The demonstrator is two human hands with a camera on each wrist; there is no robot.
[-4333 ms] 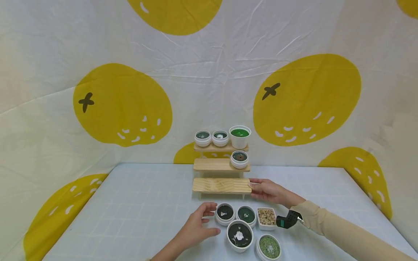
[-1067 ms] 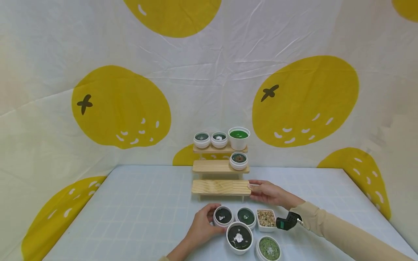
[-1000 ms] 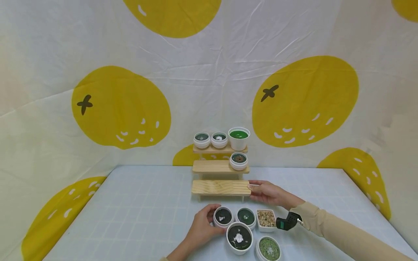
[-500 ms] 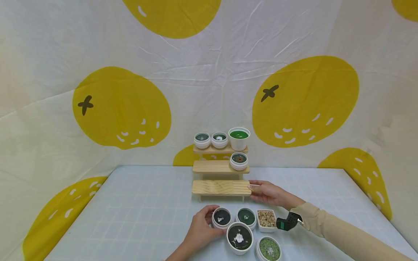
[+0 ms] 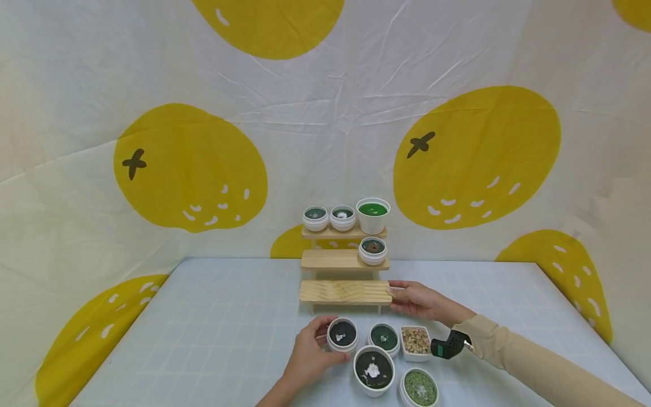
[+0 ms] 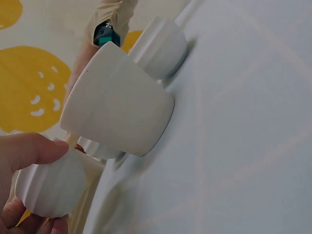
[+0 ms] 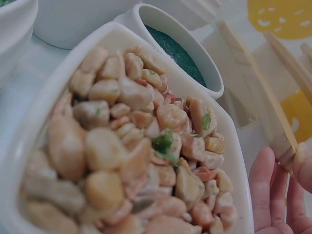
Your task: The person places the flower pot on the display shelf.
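Note:
My left hand [image 5: 311, 351] grips a small round white pot [image 5: 342, 334] with a dark filling and a pale mark on top. In the left wrist view, thumb and fingers lie on opposite sides of that ribbed pot [image 6: 51, 187], which hangs clear of the table. At the right end of the lowest wooden shelf [image 5: 343, 291], my right hand [image 5: 418, 301] pinches the board between thumb and fingers. Close by stand a larger white pot [image 5: 373, 370] with dark filling, a small dark green-filled pot [image 5: 383, 337] and a square pot of pebbles [image 5: 415, 341].
A green-speckled pot [image 5: 419, 386] stands at the front. The top shelf [image 5: 335, 232] bears two small pots and a taller cup [image 5: 373, 216] filled with green. One pot [image 5: 373, 250] sits at the right end of the middle shelf [image 5: 328, 259]. A patterned cloth [image 5: 325, 113] hangs behind.
My left hand closed round the small dark-filled pot, then drew it left and up, apart from the neighbouring pots. My right hand stays on the lowest shelf's end.

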